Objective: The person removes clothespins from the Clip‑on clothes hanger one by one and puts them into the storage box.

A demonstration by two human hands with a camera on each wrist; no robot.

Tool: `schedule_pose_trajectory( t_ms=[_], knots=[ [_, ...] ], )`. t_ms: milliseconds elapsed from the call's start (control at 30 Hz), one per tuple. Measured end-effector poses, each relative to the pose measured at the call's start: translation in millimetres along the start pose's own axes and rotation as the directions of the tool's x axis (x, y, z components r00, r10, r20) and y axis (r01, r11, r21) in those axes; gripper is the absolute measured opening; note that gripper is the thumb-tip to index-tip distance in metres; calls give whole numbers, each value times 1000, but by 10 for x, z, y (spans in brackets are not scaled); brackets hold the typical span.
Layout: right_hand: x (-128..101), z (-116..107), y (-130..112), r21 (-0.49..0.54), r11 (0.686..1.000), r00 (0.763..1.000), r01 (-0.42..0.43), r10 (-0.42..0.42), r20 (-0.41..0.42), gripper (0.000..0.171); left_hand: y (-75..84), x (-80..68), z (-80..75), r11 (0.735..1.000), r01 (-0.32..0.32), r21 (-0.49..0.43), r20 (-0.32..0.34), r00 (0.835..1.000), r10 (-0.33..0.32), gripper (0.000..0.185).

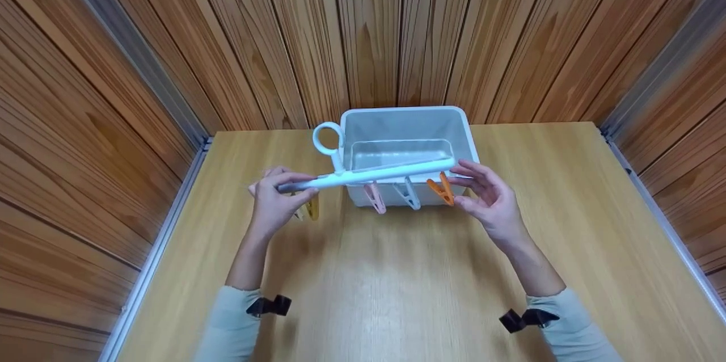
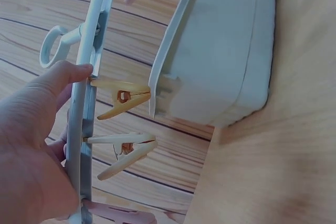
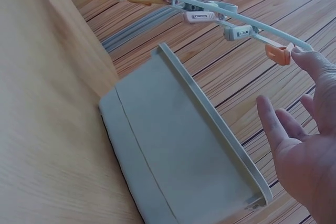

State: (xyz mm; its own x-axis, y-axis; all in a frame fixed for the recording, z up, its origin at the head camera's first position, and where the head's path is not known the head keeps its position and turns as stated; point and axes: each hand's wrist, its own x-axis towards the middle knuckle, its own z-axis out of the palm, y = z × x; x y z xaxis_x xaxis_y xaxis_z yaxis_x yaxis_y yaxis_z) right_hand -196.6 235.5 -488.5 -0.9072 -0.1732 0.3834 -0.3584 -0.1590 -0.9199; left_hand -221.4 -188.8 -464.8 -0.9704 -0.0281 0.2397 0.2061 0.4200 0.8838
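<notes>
- We held a white peg hanger level above the front rim of a white plastic bin, which stood on the wooden worktop near its back edge, about midway between the left and right edges
- Our left hand gripped the left end of the hanger, fingers and thumb curled round the bar; the left wrist view showed the thumb pressed against the bar
- Our right hand was open, fingers spread and nearly straight, with only a fingertip touching the right end of the bar
- Pegs hung from the bar: a pink peg, a pale grey peg and an orange peg dangled in front of the bin's near wall, the orange one just beside our right fingers
- Yellow pegs hung close to our left hand
- The hanger's ring hook stood up beside the bin's left rim
- Wood-panelled walls closed in the worktop on the back, left and right sides
</notes>
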Motion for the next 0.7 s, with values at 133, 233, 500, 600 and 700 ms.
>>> schedule_pose_trajectory(
  t_ms=[133, 233, 500, 600, 700],
  knots=[
    [-11, 16, -25, -12, 1000, 1000, 1, -1, -3, 62, 50, -17, 47, 1000, 1, 7, -14, 1000, -1, 21],
    [-19, 29, -36, -11, 1000, 1000, -10, 10, -13, 61, 77, -28, 74, 1000, 7, 5, -13, 1000, -7, 21],
    [-31, 58, -33, 20, 1000, 999, 0, 0, -33, 58, 89, -37, 130, 999, 31, 10, -12, 999, -31, 20],
    [-26, 84, -37, 21, 1000, 998, -10, 11, -64, 54, 99, -43, 143, 999, 28, 15, -9, 1000, -27, 20],
    [-19, 115, -37, 51, 998, 993, -31, 36, -110, 46, 102, -45, 155, 1000, 18, 20, -2, 1000, -18, 20]
  ],
)
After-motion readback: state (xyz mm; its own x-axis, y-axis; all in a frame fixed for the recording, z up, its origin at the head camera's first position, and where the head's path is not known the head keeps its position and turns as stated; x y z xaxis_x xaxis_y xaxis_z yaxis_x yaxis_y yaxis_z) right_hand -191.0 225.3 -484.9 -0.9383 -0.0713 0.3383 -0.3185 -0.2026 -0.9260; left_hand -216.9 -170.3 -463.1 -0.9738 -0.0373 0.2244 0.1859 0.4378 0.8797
